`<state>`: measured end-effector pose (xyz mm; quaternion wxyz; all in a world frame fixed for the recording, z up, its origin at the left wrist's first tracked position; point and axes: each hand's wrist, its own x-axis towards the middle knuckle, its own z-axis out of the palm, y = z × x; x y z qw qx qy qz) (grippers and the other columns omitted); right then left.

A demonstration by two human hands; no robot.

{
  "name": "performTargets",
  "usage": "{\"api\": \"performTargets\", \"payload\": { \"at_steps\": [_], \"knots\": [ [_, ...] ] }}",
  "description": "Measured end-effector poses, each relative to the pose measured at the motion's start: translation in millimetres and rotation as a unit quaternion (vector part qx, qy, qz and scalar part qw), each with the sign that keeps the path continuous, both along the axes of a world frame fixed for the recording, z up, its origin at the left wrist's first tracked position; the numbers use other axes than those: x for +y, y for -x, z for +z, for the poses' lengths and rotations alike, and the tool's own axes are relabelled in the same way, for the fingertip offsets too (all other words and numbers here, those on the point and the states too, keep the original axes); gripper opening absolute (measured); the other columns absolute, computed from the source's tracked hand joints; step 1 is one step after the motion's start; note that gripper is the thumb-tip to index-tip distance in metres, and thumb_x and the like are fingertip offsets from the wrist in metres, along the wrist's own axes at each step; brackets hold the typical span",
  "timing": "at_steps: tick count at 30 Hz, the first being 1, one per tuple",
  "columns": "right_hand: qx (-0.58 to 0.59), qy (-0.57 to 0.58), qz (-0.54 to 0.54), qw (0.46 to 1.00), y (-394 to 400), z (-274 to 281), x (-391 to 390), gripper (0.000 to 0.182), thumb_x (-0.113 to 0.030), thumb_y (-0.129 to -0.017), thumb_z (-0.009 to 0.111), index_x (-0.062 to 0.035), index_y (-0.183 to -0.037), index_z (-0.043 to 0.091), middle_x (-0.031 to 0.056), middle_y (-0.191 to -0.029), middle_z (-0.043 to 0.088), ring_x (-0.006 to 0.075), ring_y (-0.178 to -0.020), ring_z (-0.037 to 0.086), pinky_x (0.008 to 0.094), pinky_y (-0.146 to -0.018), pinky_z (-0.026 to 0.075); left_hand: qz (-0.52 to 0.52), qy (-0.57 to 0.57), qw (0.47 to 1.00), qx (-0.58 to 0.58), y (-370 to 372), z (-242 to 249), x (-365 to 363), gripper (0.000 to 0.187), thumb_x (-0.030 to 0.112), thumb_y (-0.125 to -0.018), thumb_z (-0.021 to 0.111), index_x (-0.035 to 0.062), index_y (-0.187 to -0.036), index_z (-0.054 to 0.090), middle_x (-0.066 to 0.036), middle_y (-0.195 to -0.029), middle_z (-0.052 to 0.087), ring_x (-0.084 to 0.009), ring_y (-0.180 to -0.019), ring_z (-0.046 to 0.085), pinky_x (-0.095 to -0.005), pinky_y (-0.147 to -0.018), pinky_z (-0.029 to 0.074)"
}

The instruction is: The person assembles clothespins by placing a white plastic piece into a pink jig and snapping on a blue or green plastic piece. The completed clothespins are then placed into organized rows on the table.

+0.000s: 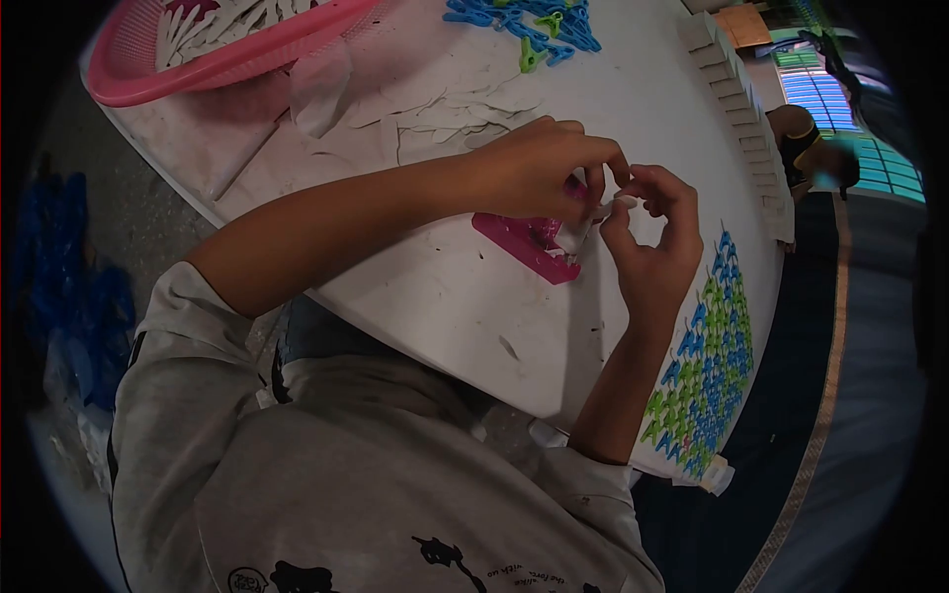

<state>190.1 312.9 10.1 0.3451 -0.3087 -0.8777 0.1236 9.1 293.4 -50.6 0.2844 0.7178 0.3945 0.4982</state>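
Observation:
My left hand [544,168] reaches over a pink tape dispenser [534,252], its fingers closed in a pinch. Facing it, my right hand [660,222] pinches a small whitish strip [621,204] between thumb and forefinger. The fingertips of both hands meet at this strip, whose far end is partly hidden. Under my left fingers, the dispenser lies on the white table [445,287], with something clear and shiny at its right end. Just beyond my left forearm lies a loose heap of flat white strips [460,114].
A pink basket [237,69] of white strips stands at the far left. Blue and green clips [534,30] lie at the back; more clips [707,366] stand in rows at right. A notched white cardboard strip [736,109] lines the right edge. Another person [811,148] is beyond.

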Motion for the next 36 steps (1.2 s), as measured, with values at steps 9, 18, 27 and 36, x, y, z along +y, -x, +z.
{"api": "performTargets", "payload": {
  "at_steps": [9,18,27,36],
  "knots": [
    [0.016,-0.022,-0.006,1.0,6.1,11.5,-3.4,0.044,0.001,-0.072,0.073,-0.008,-0.115,0.065,0.0069,-0.098,0.065,0.0186,-0.093,0.061,0.0332,-0.076,0.049,-0.048,0.045,0.992,-0.111,2.0,11.2,-5.2,0.05,0.002,-0.072,0.075,0.0059,-0.119,0.058,-0.002,-0.084,0.073,-0.017,-0.09,0.067,-0.03,-0.075,0.053],
    [0.013,0.039,-0.202,0.978,-58.7,7.8,8.8,0.036,-0.025,-0.087,0.071,-0.005,-0.117,0.066,0.0137,-0.106,0.063,0.0226,-0.101,0.054,0.0364,-0.086,0.044,-0.142,0.168,0.92,-0.326,23.6,18.6,-1.8,0.028,0.001,-0.08,0.073,0.008,-0.094,0.05,0.0,-0.089,0.065,-0.0073,-0.084,0.059,-0.0242,-0.077,0.049],
    [-0.159,0.259,-0.287,0.908,-100.5,-32.2,17.1,0.033,-0.024,-0.084,0.076,0.002,-0.104,0.068,0.0168,-0.098,0.065,0.0279,-0.085,0.064,0.0381,-0.077,0.052,-0.137,0.196,0.902,-0.361,21.9,11.5,1.6,0.022,-0.003,-0.083,0.07,0.0085,-0.093,0.053,0.0,-0.088,0.062,-0.0079,-0.085,0.061,-0.0254,-0.079,0.05],
    [-0.116,0.186,-0.285,0.933,-103.8,-32.0,12.0,0.023,-0.014,-0.084,0.071,0.0022,-0.1,0.065,0.0157,-0.09,0.069,0.0255,-0.078,0.066,0.0349,-0.074,0.053,-0.132,0.207,0.903,-0.353,23.2,13.3,-0.2,0.023,0.0,-0.081,0.066,0.0113,-0.091,0.05,-0.003,-0.09,0.063,-0.0099,-0.082,0.057,-0.0277,-0.077,0.047]
  ]
}}
